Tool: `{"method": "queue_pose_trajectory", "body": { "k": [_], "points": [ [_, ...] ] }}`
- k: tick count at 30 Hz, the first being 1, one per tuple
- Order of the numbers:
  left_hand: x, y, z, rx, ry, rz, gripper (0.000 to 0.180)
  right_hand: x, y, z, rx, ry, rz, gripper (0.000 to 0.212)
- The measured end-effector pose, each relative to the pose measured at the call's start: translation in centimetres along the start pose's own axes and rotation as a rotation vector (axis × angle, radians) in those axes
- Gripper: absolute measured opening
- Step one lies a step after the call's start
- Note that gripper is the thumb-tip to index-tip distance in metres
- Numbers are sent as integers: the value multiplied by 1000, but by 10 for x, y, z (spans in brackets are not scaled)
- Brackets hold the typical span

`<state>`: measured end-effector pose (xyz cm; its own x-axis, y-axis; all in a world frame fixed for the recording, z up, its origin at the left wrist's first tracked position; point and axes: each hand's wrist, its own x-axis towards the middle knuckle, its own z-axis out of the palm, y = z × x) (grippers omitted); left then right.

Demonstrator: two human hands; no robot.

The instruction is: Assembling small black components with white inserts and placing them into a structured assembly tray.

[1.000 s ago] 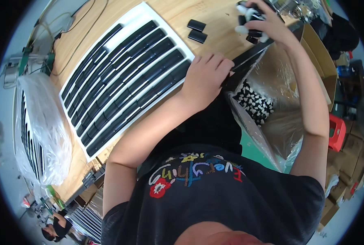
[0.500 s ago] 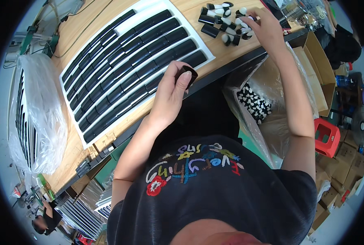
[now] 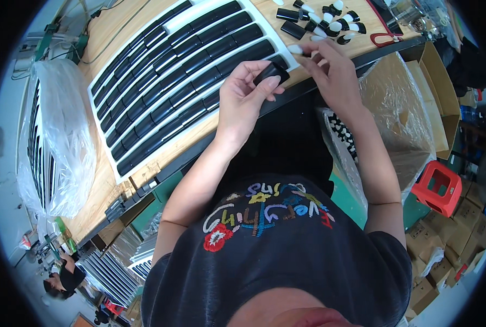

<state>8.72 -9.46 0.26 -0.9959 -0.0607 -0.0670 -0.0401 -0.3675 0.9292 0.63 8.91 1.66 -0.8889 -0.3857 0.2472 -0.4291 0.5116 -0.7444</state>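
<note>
My left hand (image 3: 238, 103) is closed round a short black tube (image 3: 273, 72), held over the front edge of a white tray (image 3: 271, 28). Curved rows of glossy black tubes (image 3: 199, 70) fill most of that tray. Just right of the held tube, my right hand (image 3: 334, 76) pinches a small makeup brush (image 3: 295, 49). Its white bristle tip points toward the left hand, and the fingers partly cover its black base. Beyond the right hand, several loose brushes (image 3: 334, 26) with white tips and black bases lie on the wooden table, beside black tubes (image 3: 293, 30).
Below the table's right side stands a plastic-lined carton (image 3: 398, 92) with many small black-and-white pieces (image 3: 341, 133). A red clip-shaped object (image 3: 385, 39) lies near the table edge. Bagged trays (image 3: 63, 141) stand at left. A red stool (image 3: 438, 188) and another person (image 3: 67, 275) are farther off.
My right hand has come from the brush pile leftward and nearer, now with a brush between its fingers. My left hand still holds the tube, now turned. The whole view has shifted slightly.
</note>
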Motion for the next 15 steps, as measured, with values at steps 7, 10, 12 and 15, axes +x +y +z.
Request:
{"method": "queue_pose_trajectory", "body": {
  "k": [7, 10, 12, 15],
  "points": [
    [1, 2, -6, -191, 4, -44, 27, 16, 39, -3, -358, 14, -142, 24],
    [-2, 1, -17, -93, 49, 25, 28, -2, 9, -8, 206, -6, 80, 21],
    [-5, 0, -23, -71, 47, 50, 27, -11, -22, -13, 289, -74, 96, 21],
    [-10, 4, -25, -7, 24, 74, 26, -16, -40, -12, 316, -209, 70, 23]
  ]
}}
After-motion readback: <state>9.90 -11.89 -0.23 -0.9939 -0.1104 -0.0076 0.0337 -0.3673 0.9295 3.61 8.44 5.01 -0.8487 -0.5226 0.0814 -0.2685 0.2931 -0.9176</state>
